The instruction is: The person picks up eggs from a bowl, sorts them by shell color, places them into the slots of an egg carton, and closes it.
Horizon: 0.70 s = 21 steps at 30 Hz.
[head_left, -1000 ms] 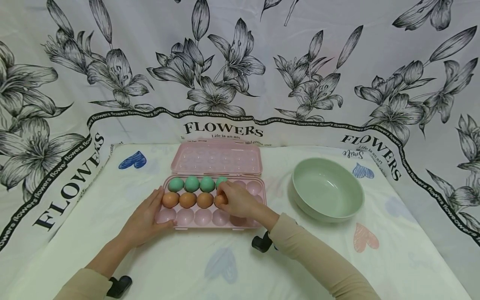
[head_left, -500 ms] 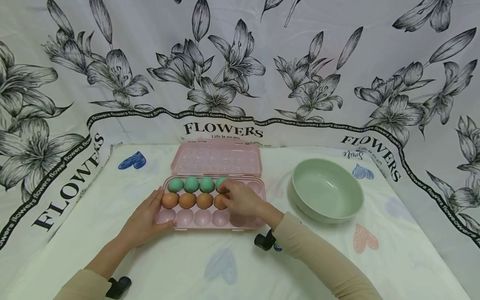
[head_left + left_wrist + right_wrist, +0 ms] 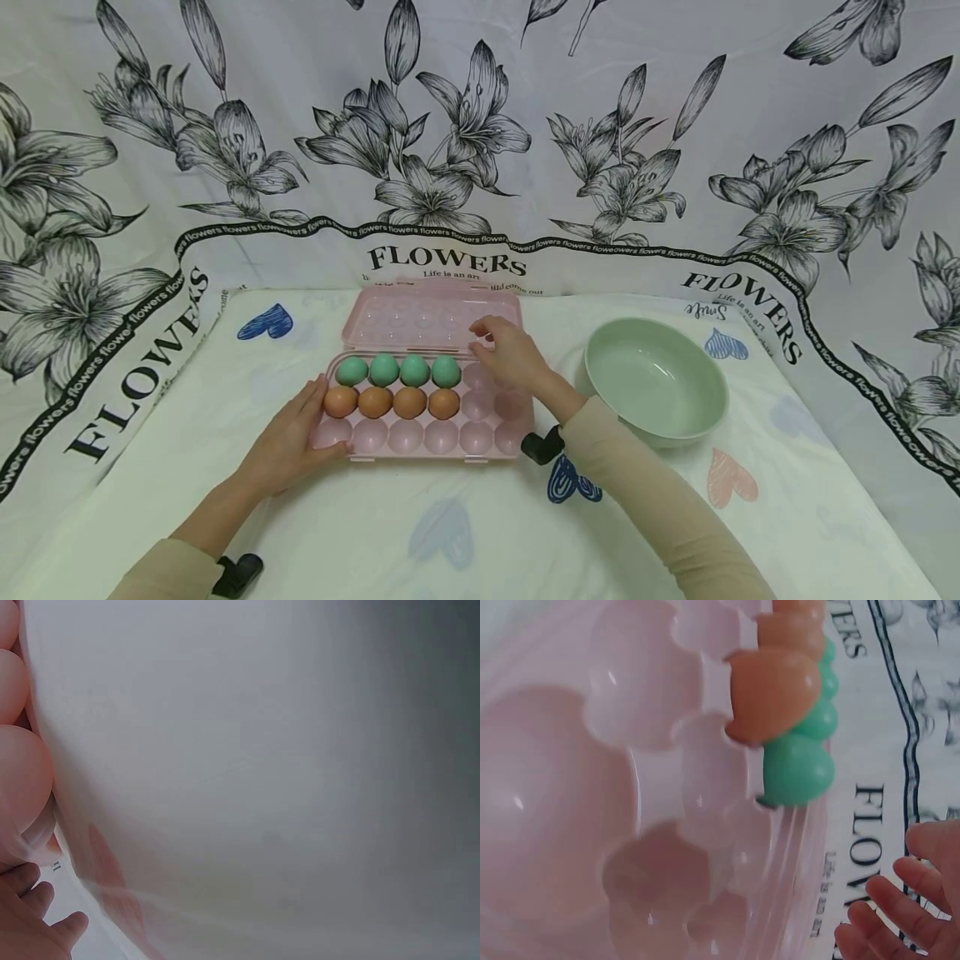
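A pink plastic egg carton [image 3: 405,436] lies on the cloth with its lid [image 3: 427,321] tipped back. Several green eggs [image 3: 415,371] fill the left part of the back row. Several brown eggs [image 3: 409,402] sit in the middle row before them. Bare cups show in the front row and at the right end. My left hand [image 3: 281,437] rests against the carton's left side, thumb at its front edge, fingers mostly straight. Over the right rear of the carton hovers my right hand [image 3: 517,358], holding nothing, fingers relaxed and apart from the eggs.
A pale green bowl [image 3: 652,379] stands to the right of the carton; no egg shows inside. White cloth with printed hearts covers the table. Behind hangs a flower-printed curtain [image 3: 450,125].
My right hand has let go of the rightmost green egg in its cup and moved up and right. It earlier touched the rightmost brown egg. The left hand stayed put.
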### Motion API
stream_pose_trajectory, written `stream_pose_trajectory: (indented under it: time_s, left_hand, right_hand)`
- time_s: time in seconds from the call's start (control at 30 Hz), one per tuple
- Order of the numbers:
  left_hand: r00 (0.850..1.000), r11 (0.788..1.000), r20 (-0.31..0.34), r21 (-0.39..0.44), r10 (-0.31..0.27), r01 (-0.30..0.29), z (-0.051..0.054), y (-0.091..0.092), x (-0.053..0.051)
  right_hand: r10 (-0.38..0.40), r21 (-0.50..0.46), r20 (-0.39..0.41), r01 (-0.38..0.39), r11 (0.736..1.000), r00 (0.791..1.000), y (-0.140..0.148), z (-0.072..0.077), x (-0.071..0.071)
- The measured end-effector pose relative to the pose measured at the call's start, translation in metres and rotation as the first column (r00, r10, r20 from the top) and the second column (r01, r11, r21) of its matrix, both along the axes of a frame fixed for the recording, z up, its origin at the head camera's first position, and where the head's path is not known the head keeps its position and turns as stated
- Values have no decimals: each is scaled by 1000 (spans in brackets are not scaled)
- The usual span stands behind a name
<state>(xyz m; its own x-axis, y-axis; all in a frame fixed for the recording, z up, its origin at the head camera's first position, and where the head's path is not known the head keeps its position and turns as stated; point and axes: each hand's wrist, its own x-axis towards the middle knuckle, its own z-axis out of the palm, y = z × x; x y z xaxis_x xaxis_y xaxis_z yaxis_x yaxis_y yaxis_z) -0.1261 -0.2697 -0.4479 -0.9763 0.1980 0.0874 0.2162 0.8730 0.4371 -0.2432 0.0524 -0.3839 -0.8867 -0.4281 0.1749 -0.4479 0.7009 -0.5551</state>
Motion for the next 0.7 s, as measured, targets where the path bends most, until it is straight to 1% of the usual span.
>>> stream_pose_trajectory:
  time_s: [0.17,0.3,0.37,0.57,0.63,0.7]
  left_hand:
    - [1000,1000,10,-4,2,-2,1,0,1]
    - [1000,1000,7,-7,4,-4,1,0,1]
    - [1000,1000,4,-9,5,-5,1,-1,1]
    - [1000,1000,14,-8,10,-10,1,-1,1]
    - [1000,1000,20,-6,12,-12,1,-1,1]
    - [1000,1000,22,-4,14,-14,1,0,1]
  right_hand:
    - [-112,-22,13,112,993,994,14,0,-16]
    - [-200,4,54,200,980,978,22,-5,-25]
    - [-233,29,93,231,973,968,24,-7,-28]
    - [-305,120,208,285,951,929,25,-13,-32]
    - [-320,135,219,296,945,922,26,-14,-32]
    - [-328,142,214,303,942,920,28,-16,-33]
